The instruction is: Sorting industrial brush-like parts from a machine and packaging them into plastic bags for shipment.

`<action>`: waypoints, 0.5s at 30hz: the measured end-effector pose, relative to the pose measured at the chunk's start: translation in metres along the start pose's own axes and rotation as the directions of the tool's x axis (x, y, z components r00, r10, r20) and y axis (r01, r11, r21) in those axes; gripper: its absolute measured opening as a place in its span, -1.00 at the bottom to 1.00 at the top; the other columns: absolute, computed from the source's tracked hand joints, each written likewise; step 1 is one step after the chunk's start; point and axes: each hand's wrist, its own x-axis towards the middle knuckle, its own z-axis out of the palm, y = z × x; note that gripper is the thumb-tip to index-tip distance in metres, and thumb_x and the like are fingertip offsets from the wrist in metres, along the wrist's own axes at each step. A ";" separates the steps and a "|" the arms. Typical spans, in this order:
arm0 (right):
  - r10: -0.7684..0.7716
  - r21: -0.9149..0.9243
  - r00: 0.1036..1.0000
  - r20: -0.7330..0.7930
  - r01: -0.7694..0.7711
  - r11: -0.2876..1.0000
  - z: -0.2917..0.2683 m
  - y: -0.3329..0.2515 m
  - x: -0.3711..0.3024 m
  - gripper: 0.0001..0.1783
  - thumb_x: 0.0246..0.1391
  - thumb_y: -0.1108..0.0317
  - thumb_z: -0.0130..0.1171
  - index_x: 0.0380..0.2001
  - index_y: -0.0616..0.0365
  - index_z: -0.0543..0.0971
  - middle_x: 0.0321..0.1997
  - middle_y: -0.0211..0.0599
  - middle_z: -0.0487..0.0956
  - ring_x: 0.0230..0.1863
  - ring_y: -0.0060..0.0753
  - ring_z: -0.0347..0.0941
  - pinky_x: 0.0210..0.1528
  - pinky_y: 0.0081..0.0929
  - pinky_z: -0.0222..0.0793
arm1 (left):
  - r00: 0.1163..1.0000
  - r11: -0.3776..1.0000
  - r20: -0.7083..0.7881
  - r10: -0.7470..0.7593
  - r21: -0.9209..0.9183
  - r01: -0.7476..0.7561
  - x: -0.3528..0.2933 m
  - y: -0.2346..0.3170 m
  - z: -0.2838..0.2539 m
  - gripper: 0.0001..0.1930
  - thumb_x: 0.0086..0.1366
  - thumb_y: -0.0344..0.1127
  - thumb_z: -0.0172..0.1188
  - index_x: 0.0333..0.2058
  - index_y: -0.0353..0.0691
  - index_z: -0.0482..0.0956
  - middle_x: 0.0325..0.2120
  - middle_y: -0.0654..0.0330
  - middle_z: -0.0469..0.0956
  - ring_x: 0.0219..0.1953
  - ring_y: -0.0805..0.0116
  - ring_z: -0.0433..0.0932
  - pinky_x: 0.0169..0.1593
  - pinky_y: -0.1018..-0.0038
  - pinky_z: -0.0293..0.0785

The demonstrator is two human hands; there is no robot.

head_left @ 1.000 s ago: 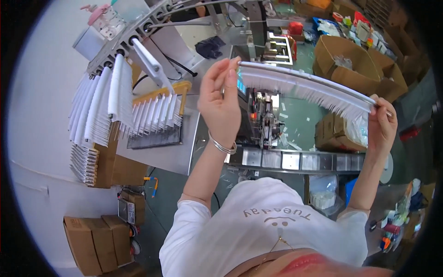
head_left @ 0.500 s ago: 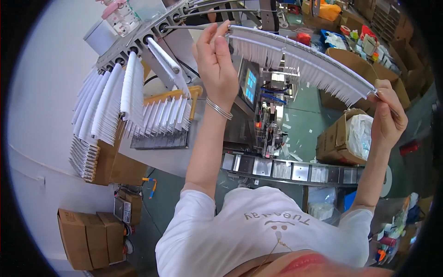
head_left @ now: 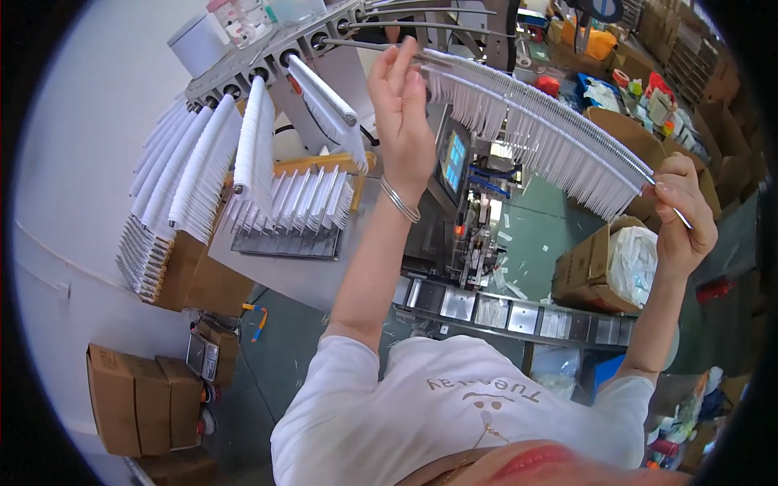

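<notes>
While the left hand (head_left: pixel 405 134) stands loosely spread, the right hand (head_left: pixel 682 227) pinches one end of a fringed rod (head_left: pixel 555 121).

a pale, plain wall (head_left: pixel 65 186) lines the left side of a workshop, a thin raised line (head_left: pixel 36 243) running across its lower part. brown cartons (head_left: pixel 134 401) stand near it on a green floor (head_left: pixel 535 243) littered with white scraps (head_left: pixel 516 289). a light grey worktable (head_left: pixel 292 277) reaches out from the left. to the right, an open carton (head_left: pixel 583 267) holds a whitish plastic bag (head_left: pixel 636 263), with larger boxes (head_left: pixel 624 132) and colourful clutter (head_left: pixel 660 105) behind, under bright, even light.
</notes>
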 end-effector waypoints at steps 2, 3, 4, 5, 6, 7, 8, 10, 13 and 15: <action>0.013 -0.005 1.000 0.012 -0.013 1.000 0.002 0.000 0.002 -0.78 0.07 0.31 0.17 -0.21 0.13 0.62 -0.34 -0.26 0.60 -0.22 -0.29 0.37 -0.12 -0.35 0.27 | 1.000 1.000 -0.023 0.006 -0.030 -0.007 0.001 -0.001 0.001 -0.59 0.40 -0.36 -0.19 0.18 -0.34 0.11 0.21 0.07 0.22 0.12 0.42 0.26 0.16 0.52 0.13; -0.005 -0.012 1.000 0.003 0.005 1.000 0.004 0.000 0.002 -0.77 0.01 0.36 0.20 -0.24 0.17 0.61 -0.35 -0.26 0.59 -0.24 -0.26 0.37 -0.12 -0.33 0.27 | 1.000 1.000 0.000 0.014 -0.006 -0.014 0.002 -0.001 0.002 -0.61 0.40 -0.35 -0.20 0.16 -0.33 0.12 0.19 0.07 0.24 0.14 0.41 0.25 0.17 0.51 0.16; -0.022 -0.019 1.000 -0.006 0.022 1.000 0.005 0.001 0.003 -0.77 -0.06 0.41 0.23 -0.27 0.22 0.61 -0.37 -0.26 0.57 -0.26 -0.23 0.38 -0.13 -0.31 0.27 | 1.000 1.000 0.023 0.021 0.019 -0.022 0.002 -0.001 0.002 -0.63 0.41 -0.34 -0.20 0.14 -0.32 0.14 0.18 0.07 0.25 0.16 0.40 0.25 0.17 0.51 0.18; -0.024 -0.019 1.000 -0.003 0.024 1.000 0.005 0.001 0.004 -0.77 -0.06 0.41 0.23 -0.27 0.22 0.61 -0.37 -0.26 0.57 -0.26 -0.23 0.38 -0.13 -0.31 0.27 | 1.000 1.000 0.019 0.022 0.018 -0.022 0.002 -0.002 0.002 -0.63 0.41 -0.34 -0.20 0.14 -0.32 0.14 0.18 0.07 0.25 0.16 0.40 0.25 0.17 0.51 0.18; -0.018 -0.018 1.000 -0.001 0.017 1.000 0.006 0.003 0.005 -0.76 -0.07 0.40 0.24 -0.27 0.22 0.61 -0.37 -0.26 0.57 -0.26 -0.22 0.38 -0.13 -0.31 0.26 | 0.998 0.992 -0.010 0.056 0.115 -0.055 0.001 -0.003 0.002 -0.62 0.40 -0.34 -0.17 0.14 -0.32 0.17 0.18 0.06 0.25 0.17 0.33 0.23 0.20 0.47 0.14; -0.011 -0.018 1.000 0.000 0.011 1.000 0.006 0.003 0.006 -0.76 -0.07 0.40 0.24 -0.27 0.22 0.61 -0.37 -0.27 0.57 -0.26 -0.22 0.38 -0.12 -0.31 0.26 | 0.995 0.973 -0.036 0.094 0.213 -0.084 0.001 -0.003 0.001 -0.61 0.38 -0.34 -0.13 0.14 -0.33 0.20 0.17 0.05 0.25 0.18 0.25 0.22 0.23 0.43 0.09; -0.011 -0.024 1.000 0.000 0.011 1.000 0.005 0.004 0.006 -0.76 -0.07 0.40 0.24 -0.27 0.22 0.61 -0.37 -0.27 0.57 -0.26 -0.22 0.38 -0.12 -0.31 0.26 | 0.995 0.975 -0.035 0.094 0.208 -0.084 0.001 -0.001 0.002 -0.61 0.38 -0.34 -0.13 0.14 -0.33 0.20 0.17 0.05 0.25 0.18 0.25 0.22 0.23 0.43 0.09; 0.015 -0.016 1.000 0.015 -0.014 1.000 0.004 0.004 0.007 -0.75 -0.07 0.39 0.24 -0.27 0.23 0.61 -0.36 -0.26 0.58 -0.25 -0.21 0.38 -0.11 -0.30 0.26 | 0.893 0.576 0.152 0.424 0.716 -0.395 0.001 0.009 0.004 -0.70 0.33 -0.33 -0.06 0.01 -0.25 0.40 0.13 0.07 0.29 0.23 0.09 0.15 0.28 0.23 -0.01; 0.011 -0.031 0.999 0.032 -0.010 0.999 0.002 0.003 0.007 -0.75 -0.07 0.39 0.24 -0.26 0.24 0.61 -0.35 -0.26 0.58 -0.23 -0.21 0.39 -0.10 -0.30 0.26 | 0.852 0.577 0.362 0.379 0.627 -0.523 0.007 0.025 0.016 -0.76 0.34 -0.31 -0.04 -0.11 -0.16 0.54 0.11 0.10 0.31 0.23 0.04 0.12 0.25 0.15 -0.05; 0.018 -0.039 0.999 0.042 -0.016 0.999 0.000 0.004 0.005 -0.74 -0.07 0.39 0.24 -0.25 0.23 0.61 -0.34 -0.26 0.59 -0.23 -0.21 0.40 -0.09 -0.29 0.26 | 0.865 0.631 0.369 0.341 0.592 -0.501 0.012 0.029 0.021 -0.78 0.34 -0.29 -0.03 -0.15 -0.11 0.57 0.13 0.13 0.31 0.27 0.04 0.06 0.27 0.13 -0.13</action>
